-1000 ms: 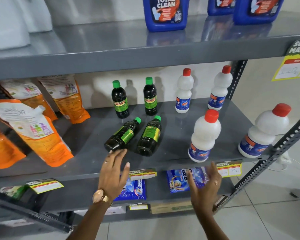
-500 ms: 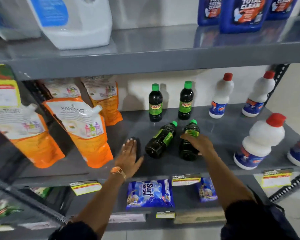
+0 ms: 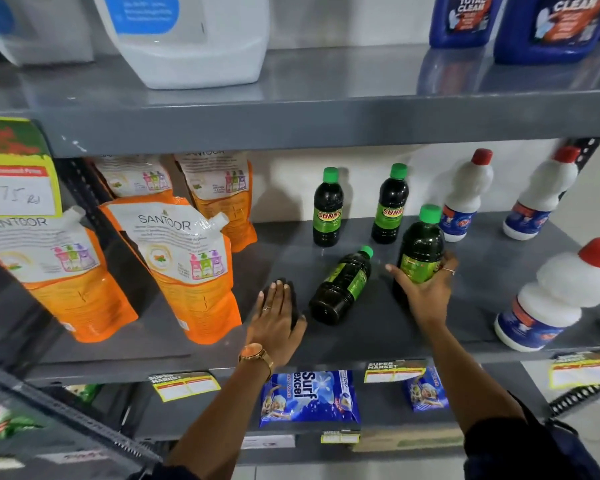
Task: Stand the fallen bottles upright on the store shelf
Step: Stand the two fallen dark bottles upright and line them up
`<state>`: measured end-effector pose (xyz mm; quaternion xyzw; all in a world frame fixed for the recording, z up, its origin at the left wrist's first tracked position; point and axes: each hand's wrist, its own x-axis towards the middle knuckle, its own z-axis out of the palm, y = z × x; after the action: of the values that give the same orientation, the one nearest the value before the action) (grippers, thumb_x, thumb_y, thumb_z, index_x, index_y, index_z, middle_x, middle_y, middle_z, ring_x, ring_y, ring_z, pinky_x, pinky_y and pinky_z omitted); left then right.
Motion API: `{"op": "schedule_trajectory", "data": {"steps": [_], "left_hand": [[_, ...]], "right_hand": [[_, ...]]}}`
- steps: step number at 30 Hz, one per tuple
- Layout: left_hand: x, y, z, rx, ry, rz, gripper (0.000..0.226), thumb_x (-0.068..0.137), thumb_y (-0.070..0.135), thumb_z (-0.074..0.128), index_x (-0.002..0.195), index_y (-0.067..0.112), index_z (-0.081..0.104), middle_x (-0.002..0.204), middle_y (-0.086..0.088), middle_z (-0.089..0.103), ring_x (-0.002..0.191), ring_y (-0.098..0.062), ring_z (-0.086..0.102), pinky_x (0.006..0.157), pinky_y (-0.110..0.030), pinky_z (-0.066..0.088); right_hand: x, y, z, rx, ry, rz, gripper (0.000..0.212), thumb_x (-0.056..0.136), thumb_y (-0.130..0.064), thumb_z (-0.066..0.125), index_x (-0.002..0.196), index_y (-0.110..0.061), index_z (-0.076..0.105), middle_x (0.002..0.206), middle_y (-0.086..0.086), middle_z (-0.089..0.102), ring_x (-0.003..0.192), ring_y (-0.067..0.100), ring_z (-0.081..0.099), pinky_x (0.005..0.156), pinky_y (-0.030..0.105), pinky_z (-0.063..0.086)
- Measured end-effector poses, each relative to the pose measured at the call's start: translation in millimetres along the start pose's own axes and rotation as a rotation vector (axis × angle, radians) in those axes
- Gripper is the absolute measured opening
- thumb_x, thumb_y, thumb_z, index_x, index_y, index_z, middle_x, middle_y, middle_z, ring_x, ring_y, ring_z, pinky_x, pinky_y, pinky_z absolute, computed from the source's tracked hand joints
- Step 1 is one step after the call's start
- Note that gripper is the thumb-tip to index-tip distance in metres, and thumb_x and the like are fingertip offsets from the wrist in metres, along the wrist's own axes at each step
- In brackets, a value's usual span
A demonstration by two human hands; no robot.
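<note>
Right hand (image 3: 425, 289) grips upright SUNNY bottle (image 3: 420, 247); second bottle (image 3: 340, 287) lies fallen.

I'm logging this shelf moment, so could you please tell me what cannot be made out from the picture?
All in the head view:
- Base of the dark bottle held by the right hand: covered by that hand, so contact with the shelf is unclear.
- Shelf under the left hand: hidden by the palm.
- Price tags: print too small.
- White jug: top cut off.
</note>
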<state>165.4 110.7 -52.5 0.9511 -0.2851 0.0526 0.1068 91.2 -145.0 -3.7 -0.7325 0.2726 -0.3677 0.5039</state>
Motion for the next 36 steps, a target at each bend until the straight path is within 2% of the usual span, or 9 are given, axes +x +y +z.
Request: {"op": "schedule_trajectory", "data": {"steps": [4,8,11,14,18,22,28,31,36], "left_hand": [[0.7,-1.1,0.5,-0.005,-0.008,0.0,0.08,0.08,0.051,0.001,0.146,0.006,0.001,0.157,-0.01,0.002,0.139,-0.013,-0.013,0.112,-0.032,-0.016],[1.5,-1.8,-0.2,-0.016,-0.015,0.003,0.08,0.08,0.051,0.002,0.146,0.005,0.003,0.156,-0.012,0.003,0.142,-0.018,-0.007,0.114,-0.034,-0.012],[1.8,-1.6,0.6,-0.022,-0.016,0.0,0.08,0.08,0.051,0.002,0.146,0.004,0.004,0.156,-0.012,0.004,0.143,-0.018,-0.006,0.114,-0.034,-0.012],[2.2,-2.1,0.9,-0.018,-0.019,-0.002,0.081,0.081,0.052,0.003,0.146,0.004,0.005,0.156,-0.012,0.005,0.143,-0.018,-0.005,0.115,-0.035,-0.01],[2.0,-2.8,0.7,-0.013,-0.023,0.0,0.081,0.08,0.052,0.003,0.146,0.005,0.005,0.156,-0.011,0.005,0.143,-0.018,-0.005,0.115,-0.035,-0.009],[2.5,-3.5,2.2,-0.016,-0.025,-0.011,0.081,0.08,0.052,0.004,0.146,0.006,0.005,0.157,-0.01,0.005,0.142,-0.016,-0.006,0.115,-0.036,-0.008],[2.3,-3.1,1.5,-0.013,-0.045,-0.014,0.082,0.079,0.054,0.003,0.146,0.006,0.005,0.157,-0.01,0.003,0.142,-0.015,-0.007,0.115,-0.036,-0.01],[2.3,-2.8,0.6,-0.019,-0.052,-0.012,0.084,0.078,0.055,0.002,0.146,0.006,0.005,0.157,-0.01,0.004,0.142,-0.016,-0.007,0.115,-0.035,-0.01],[2.1,-4.3,0.6,-0.026,-0.046,-0.008,0.082,0.079,0.054,0.003,0.146,0.006,0.005,0.156,-0.011,0.004,0.142,-0.016,-0.006,0.116,-0.036,-0.008]], "right_hand": [[-0.4,11.6,1.8,-0.018,0.008,0.038,0.098,0.062,-0.025,0.089,0.137,-0.01,0.027,0.129,0.01,0.054,0.112,0.021,0.054,0.098,0.035,0.043],[-5.0,23.9,-3.9,-0.047,-0.022,0.067,0.084,0.07,-0.012,0.081,0.139,-0.011,0.034,0.127,0.013,0.058,0.113,0.027,0.057,0.099,0.039,0.044],[-9.0,23.3,-5.9,-0.069,0.013,0.065,0.079,0.064,-0.025,0.086,0.131,-0.013,0.047,0.121,0.01,0.063,0.108,0.023,0.061,0.095,0.037,0.048],[-6.5,21.2,-2.4,-0.113,0.042,0.038,0.083,0.053,-0.042,0.09,0.119,-0.012,0.049,0.118,0.011,0.057,0.108,0.027,0.057,0.095,0.045,0.048],[-5.0,29.6,-5.1,-0.161,-0.022,0.041,0.085,0.056,-0.039,0.088,0.125,-0.01,0.049,0.126,0.013,0.053,0.116,0.027,0.052,0.099,0.041,0.044],[-7.6,30.0,-10.2,-0.146,-0.017,0.069,0.07,0.061,-0.022,0.088,0.121,-0.008,0.055,0.115,0.009,0.064,0.102,0.021,0.059,0.088,0.03,0.045],[-7.3,27.3,-11.0,-0.151,0.082,0.104,0.083,0.05,-0.04,0.091,0.119,-0.012,0.056,0.117,0.008,0.066,0.105,0.023,0.062,0.092,0.038,0.051],[-8.4,26.6,-14.6,-0.195,0.052,0.104,0.073,0.056,-0.033,0.089,0.118,-0.011,0.058,0.114,0.012,0.067,0.105,0.029,0.063,0.091,0.041,0.051],[-27.8,26.4,-34.3,-0.198,0.031,0.107,0.066,0.06,-0.029,0.088,0.118,-0.012,0.059,0.112,0.01,0.068,0.103,0.026,0.063,0.089,0.035,0.049]]}}
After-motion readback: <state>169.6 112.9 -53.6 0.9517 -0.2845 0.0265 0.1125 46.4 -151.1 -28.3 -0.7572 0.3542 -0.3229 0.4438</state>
